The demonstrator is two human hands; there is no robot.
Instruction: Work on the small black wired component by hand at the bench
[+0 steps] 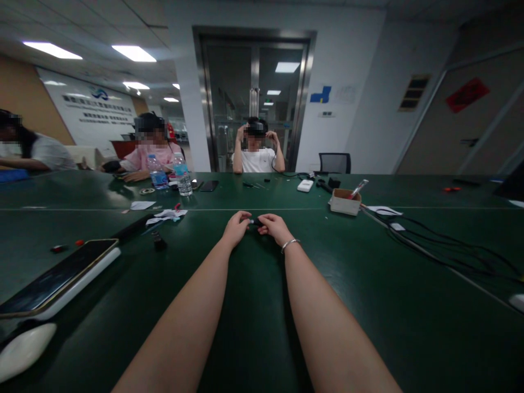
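Both arms reach forward over the green table [254,284]. My left hand [236,228] has its fingers closed around the light, metallic-looking end of a small object. My right hand [275,226], with a silver bracelet at its wrist, pinches the black part of a small object [257,222] between the hands. The two parts meet or nearly meet in the gap between my fingertips; whether they are joined is too small to tell.
A phone [61,275] on a white box and a white mouse [27,352] lie at the left. Bottles [182,174] stand farther back. A small box [345,203] and black cables [446,240] are at the right. Three people sit across the table.
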